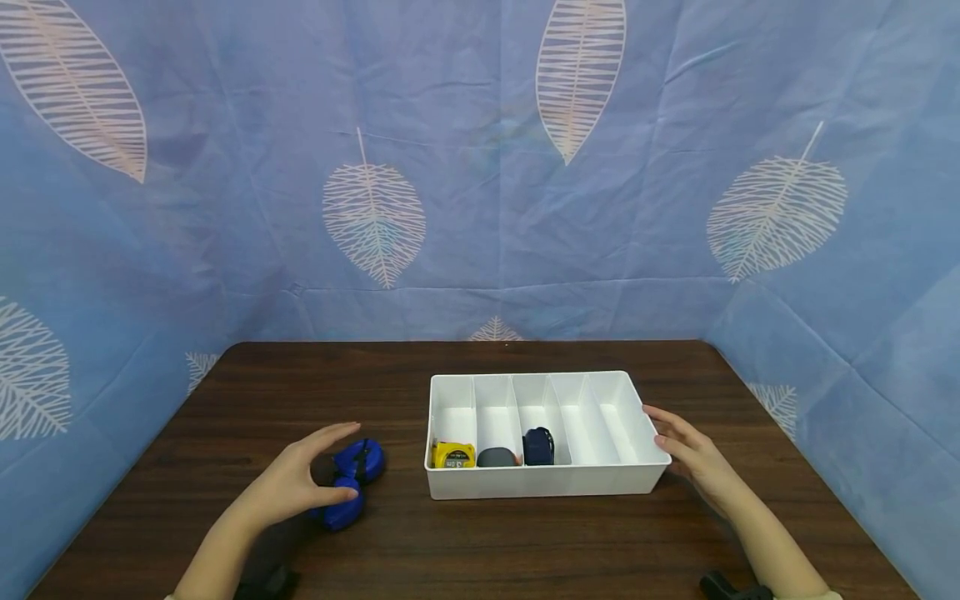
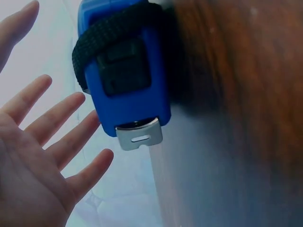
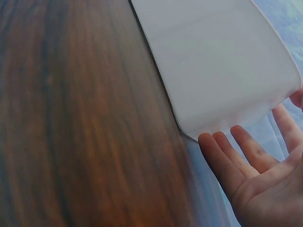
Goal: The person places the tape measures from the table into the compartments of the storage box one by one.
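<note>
Blue tape measure (image 2: 135, 106) toward surface's (image 1: 525, 542) left edge; left hand (image 1: 291, 479), right hand (image 1: 693, 456): grip released; careless nudge might topple it.

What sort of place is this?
Probably a little tabletop setup for filming or sorting, though I can't be sure. Blue leaf-print cloth hangs behind a wood-grain table, and a white divided tray there holds a yellow tape measure.

A brown table (image 1: 525, 542) bears a tray (image 1: 547, 483) and blue tape measures (image 1: 373, 462).
</note>
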A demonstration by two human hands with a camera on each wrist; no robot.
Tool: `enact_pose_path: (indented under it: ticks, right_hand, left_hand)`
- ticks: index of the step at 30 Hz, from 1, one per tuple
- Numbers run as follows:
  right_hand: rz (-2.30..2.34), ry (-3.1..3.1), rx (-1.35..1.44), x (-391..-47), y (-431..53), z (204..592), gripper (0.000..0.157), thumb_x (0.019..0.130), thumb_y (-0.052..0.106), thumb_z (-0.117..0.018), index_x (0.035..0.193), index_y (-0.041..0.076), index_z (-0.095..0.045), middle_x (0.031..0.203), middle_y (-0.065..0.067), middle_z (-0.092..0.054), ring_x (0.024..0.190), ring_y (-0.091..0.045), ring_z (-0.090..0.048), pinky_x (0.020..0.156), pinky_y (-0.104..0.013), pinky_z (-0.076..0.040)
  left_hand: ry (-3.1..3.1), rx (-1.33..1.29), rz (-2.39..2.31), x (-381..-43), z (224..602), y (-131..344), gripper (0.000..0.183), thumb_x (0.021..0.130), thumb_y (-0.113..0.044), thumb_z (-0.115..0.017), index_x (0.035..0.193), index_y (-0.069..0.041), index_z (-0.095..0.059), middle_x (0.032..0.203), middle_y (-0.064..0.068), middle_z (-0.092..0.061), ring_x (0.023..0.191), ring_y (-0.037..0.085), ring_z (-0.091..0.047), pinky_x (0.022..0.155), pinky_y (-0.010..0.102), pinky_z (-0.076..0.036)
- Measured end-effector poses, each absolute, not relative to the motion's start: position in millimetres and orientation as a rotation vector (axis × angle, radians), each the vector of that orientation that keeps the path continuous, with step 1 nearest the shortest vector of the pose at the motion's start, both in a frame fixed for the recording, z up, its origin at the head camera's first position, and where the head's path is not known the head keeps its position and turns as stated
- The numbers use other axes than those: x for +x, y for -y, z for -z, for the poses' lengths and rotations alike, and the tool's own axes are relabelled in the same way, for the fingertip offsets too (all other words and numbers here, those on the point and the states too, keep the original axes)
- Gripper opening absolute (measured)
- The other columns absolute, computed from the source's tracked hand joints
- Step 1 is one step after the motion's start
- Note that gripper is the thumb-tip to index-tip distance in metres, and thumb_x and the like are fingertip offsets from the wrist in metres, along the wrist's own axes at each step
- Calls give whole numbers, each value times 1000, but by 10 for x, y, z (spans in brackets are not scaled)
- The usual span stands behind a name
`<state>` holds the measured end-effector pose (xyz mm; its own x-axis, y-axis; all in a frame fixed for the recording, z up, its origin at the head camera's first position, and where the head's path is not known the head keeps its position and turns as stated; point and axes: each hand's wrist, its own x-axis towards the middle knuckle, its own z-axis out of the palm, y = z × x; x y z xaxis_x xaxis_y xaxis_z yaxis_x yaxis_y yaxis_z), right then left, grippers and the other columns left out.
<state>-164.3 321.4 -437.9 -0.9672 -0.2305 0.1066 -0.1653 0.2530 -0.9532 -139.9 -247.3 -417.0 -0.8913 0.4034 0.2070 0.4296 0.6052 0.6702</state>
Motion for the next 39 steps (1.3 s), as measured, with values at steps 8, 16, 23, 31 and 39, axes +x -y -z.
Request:
enact_pose_path:
  ticks: [8,16,23,31,39]
  right_hand:
    - [1831,-2453,-380,-1645,-3212,4355,50,101,14,-46,147,0,-31,134,-23,-42,103,-8,-58,79,-41,-49]
    - [1825,-2454,-368,-1652,-3214,4369,51,101,15,-47,147,3,-31,134,-22,-43,102,-10,-57,80,-44,-48]
    - [1829,-2460,-357,-1643,-3218,4375,51,100,15,-47,147,3,-32,134,-24,-42,103,-9,-57,80,-45,-47]
    - [1828,-2469,-360,-1637,-3209,4367,51,101,15,-47,147,1,-31,135,-26,-41,103,-7,-56,81,-49,-47]
    - [1833,-2458,-369,-1641,-3206,4367,51,101,15,-46,147,0,-30,133,-27,-42,102,-9,-57,79,-44,-49]
  left_hand:
    - [2810,-653,1193,-1323,4217,2528,82,73,-42,-81,143,-16,-46,143,15,-43,127,46,-40,91,68,-35]
    - [2780,-690,1237,-1311,4305,2592,78,72,-40,-83,138,-14,-51,138,8,-48,123,44,-44,90,67,-37]
    - [2775,-819,1205,-1311,4310,2643,70,73,-40,-82,133,-14,-56,130,7,-50,106,32,-53,81,51,-48]
    - [2829,-831,1239,-1314,4307,2691,68,73,-39,-83,131,-16,-57,119,4,-50,98,24,-51,76,41,-49]
    - [2920,-844,1334,-1319,4320,2720,62,75,-33,-82,129,-14,-59,123,12,-52,106,34,-51,83,56,-46]
